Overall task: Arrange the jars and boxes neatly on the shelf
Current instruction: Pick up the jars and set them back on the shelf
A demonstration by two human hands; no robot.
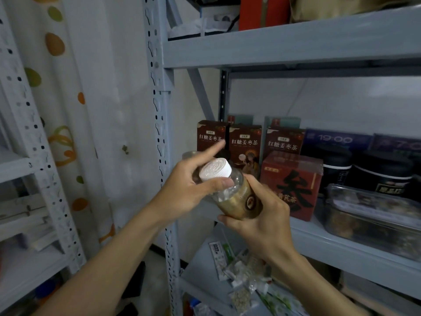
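Note:
A clear plastic jar (237,199) with a white screw cap (215,171) and a gold label is tilted in front of the grey shelf (355,247). My right hand (262,215) grips its body from below. My left hand (189,188) holds the neck just under the cap, with the index finger pointing up. Three brown tea boxes (245,144) stand in a row at the shelf's back left. A red box (293,188) sits in front of them. A second clear jar (190,155) is partly hidden behind my left hand.
Dark purple boxes (337,140), black tins (382,176) and a clear lidded container (373,213) fill the shelf's right side. Loose packets (241,277) lie on the lower shelf. A perforated upright post (159,133) stands left of the jar. Another rack (34,179) is at far left.

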